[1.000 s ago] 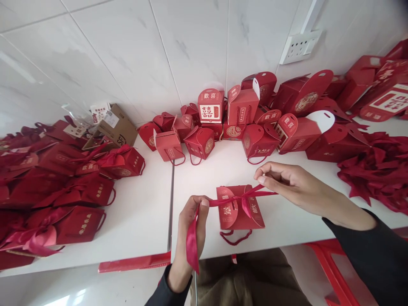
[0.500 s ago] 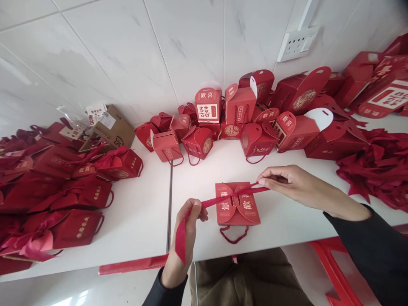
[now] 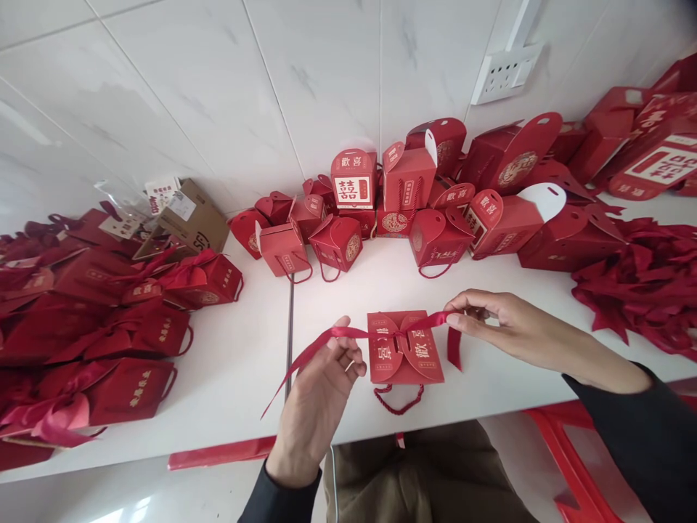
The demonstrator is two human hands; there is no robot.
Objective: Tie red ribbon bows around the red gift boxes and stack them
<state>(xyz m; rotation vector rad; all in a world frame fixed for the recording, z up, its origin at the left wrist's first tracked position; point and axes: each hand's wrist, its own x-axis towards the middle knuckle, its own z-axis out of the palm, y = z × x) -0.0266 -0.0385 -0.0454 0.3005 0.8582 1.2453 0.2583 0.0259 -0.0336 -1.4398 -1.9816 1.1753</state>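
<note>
A small red gift box (image 3: pixel 406 357) with gold characters and a rope handle lies near the front edge of the white table (image 3: pixel 239 363). A red ribbon (image 3: pixel 327 340) runs through its top flaps and stretches out to both sides. My left hand (image 3: pixel 321 388) pinches the ribbon's left length, whose tail trails down to the left. My right hand (image 3: pixel 490 319) pinches the right length, its short end hanging down beside the box. Both hands sit level with the box, one on each side.
Open red gift boxes (image 3: pixel 414 196) crowd the back against the tiled wall. Ribbon-tied boxes (image 3: pixel 109 319) pile up at the left beside a cardboard box (image 3: pixel 196 221). Loose red ribbons (image 3: pixel 647 290) heap at the right. A wall socket (image 3: pixel 504 69) sits above.
The ribbon has been drawn taut and level across the box top. My left hand rose and turned outward; my right hand moved lower, closer to the box.
</note>
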